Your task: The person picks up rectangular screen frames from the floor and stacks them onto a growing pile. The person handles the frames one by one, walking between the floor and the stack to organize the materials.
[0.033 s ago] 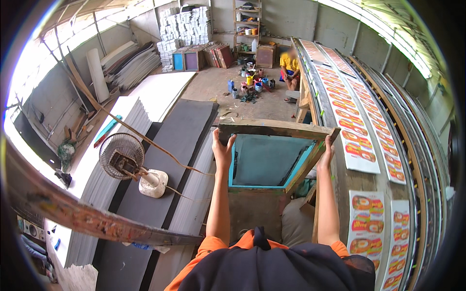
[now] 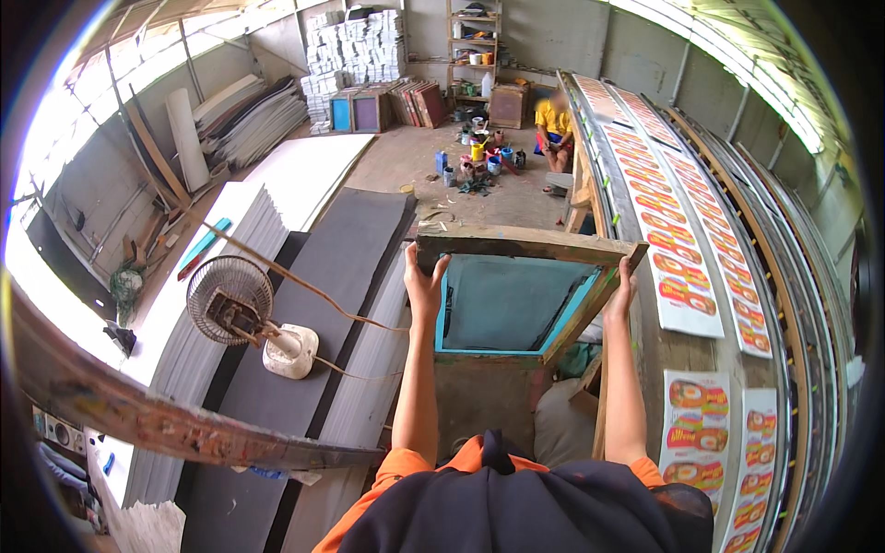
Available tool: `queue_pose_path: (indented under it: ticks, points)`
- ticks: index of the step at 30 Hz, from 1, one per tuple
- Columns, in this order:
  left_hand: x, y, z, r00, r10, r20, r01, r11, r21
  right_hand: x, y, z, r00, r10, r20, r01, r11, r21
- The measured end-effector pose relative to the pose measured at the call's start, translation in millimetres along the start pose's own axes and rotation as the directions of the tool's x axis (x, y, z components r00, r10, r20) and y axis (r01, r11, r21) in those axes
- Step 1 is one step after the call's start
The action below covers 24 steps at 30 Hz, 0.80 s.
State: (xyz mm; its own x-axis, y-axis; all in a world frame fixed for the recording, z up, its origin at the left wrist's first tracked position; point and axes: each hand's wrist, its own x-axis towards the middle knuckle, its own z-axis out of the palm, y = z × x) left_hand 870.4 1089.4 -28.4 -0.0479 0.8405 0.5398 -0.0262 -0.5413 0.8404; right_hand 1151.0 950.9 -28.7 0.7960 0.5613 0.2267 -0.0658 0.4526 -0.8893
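Note:
Between my two hands is a screen-printing frame (image 2: 516,300), with wooden sides and a blue-green mesh. It is held up off the floor and tilted. My left hand (image 2: 425,284) grips the frame's left side, its thumb standing up near the upper corner. On the opposite side, my right hand (image 2: 622,293) closes on the wooden edge near the upper right corner. Some of the fingers of both hands are hidden behind the wood. Just right of my right hand runs a long printing table (image 2: 645,364) bearing printed sheets (image 2: 679,267) in red and yellow.
To my left, a white fan (image 2: 290,350) stands on dark stacked sheets (image 2: 355,240), its cord trailing toward me. A stained beam (image 2: 184,419) crosses the lower left. Paint pots (image 2: 479,161) are on the floor ahead. A person in yellow (image 2: 553,129) sits beside the table's far end.
The whole view has shifted very slightly. Both hands keep the same hold on the frame.

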Motion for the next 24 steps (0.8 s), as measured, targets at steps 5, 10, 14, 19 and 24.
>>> queue_pose_path:
  ticks: [5,10,14,19,24]
  points:
    - [59,-44,47,0.995,0.009,-0.100,-0.004,0.999,0.053,92,36,36,1.000,-0.004,0.013,0.005,0.999,-0.055]
    - [111,-85,98,0.989,-0.061,-0.136,0.074,0.993,0.093,178,68,67,0.992,0.052,0.116,-0.051,0.999,-0.015]
    - [148,-121,142,0.982,-0.044,-0.185,0.072,0.986,0.151,256,108,76,0.987,0.014,0.160,-0.009,1.000,-0.029]
    - [200,-163,194,0.980,-0.037,-0.193,0.079,0.973,0.215,348,140,94,0.987,0.030,0.160,-0.020,0.998,-0.064]
    - [263,-215,253,0.982,-0.075,-0.171,0.099,0.986,0.131,434,182,104,0.998,-0.004,0.063,0.008,0.998,-0.065]
